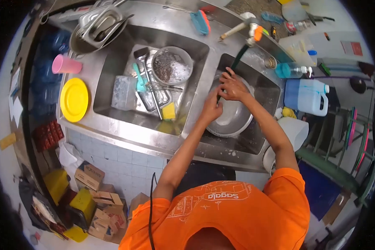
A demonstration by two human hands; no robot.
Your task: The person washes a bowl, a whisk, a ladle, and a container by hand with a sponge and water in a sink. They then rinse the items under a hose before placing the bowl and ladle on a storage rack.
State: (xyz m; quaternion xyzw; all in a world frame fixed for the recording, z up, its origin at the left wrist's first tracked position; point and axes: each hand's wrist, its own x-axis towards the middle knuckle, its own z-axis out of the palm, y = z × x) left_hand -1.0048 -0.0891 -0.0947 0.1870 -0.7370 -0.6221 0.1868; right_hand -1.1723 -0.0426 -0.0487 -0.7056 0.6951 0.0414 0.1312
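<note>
Bowl (233,118) under hose (238,58), my left hand (212,109) and right hand (233,87) cupped together above it, grip unclear; left of bowl, pot (171,66) and sponge (168,111) unwashed, I judge.

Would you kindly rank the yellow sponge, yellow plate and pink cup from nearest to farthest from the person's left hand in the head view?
From the left hand:
1. Yellow sponge, in the neighbouring basin.
2. Yellow plate, on the counter beyond that basin.
3. Pink cup, on the counter behind the plate.
</note>
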